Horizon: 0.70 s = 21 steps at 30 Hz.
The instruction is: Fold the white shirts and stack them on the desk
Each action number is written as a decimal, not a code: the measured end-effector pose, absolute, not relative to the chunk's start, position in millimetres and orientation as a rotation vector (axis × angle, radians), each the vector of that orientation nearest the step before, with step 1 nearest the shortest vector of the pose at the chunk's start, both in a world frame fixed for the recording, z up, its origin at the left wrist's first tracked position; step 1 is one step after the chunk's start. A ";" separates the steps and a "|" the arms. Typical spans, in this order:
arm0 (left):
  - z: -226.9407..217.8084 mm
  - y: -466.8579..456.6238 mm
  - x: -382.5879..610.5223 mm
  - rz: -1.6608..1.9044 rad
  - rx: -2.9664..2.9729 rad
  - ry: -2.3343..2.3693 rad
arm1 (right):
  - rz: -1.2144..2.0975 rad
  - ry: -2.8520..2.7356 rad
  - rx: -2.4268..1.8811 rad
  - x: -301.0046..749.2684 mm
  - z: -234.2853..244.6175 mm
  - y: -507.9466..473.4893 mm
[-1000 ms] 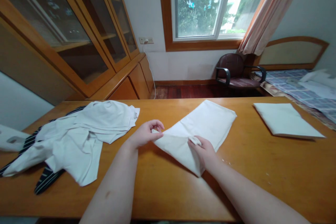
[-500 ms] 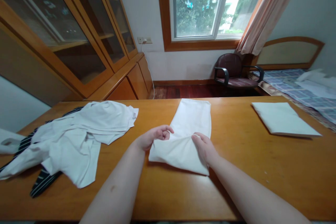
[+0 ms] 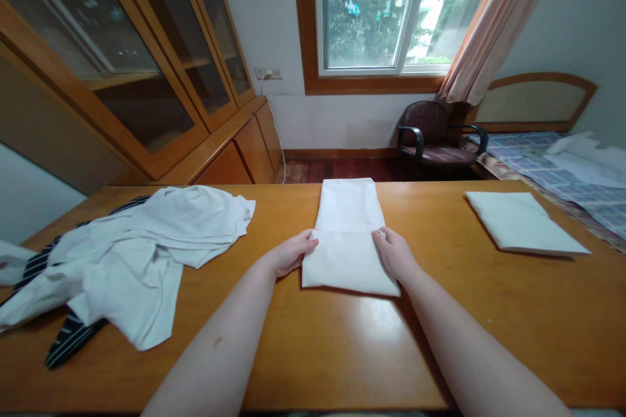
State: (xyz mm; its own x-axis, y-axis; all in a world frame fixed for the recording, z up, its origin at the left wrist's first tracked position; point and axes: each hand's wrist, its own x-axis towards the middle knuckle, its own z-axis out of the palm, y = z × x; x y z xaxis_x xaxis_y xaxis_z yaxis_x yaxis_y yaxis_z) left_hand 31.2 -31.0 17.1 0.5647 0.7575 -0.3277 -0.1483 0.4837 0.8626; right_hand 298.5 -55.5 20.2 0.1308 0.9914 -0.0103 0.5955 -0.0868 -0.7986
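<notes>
Left hand and right hand grip the folded white cloth by its edges, thumbs out of sight.

Head camera, close, looking down across table

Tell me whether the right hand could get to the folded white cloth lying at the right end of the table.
Probably yes. Only bare table lies between the right hand and the folded cloth; the hand is busy pinching the edge of the middle cloth.

Rumpled white clothes, folded cloth, armchair, glass-fronted cabinet, window
</notes>
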 end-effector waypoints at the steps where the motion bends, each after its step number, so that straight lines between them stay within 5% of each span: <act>1: 16.2 -31.1 31.9 0.624 0.928 0.804 | 0.758 -1.574 -1.798 299.6 19.6 -53.0; 21: 26.5 -39.0 52.7 0.515 1.465 1.482 | 1.144 -1.399 -1.816 321.9 12.6 -14.4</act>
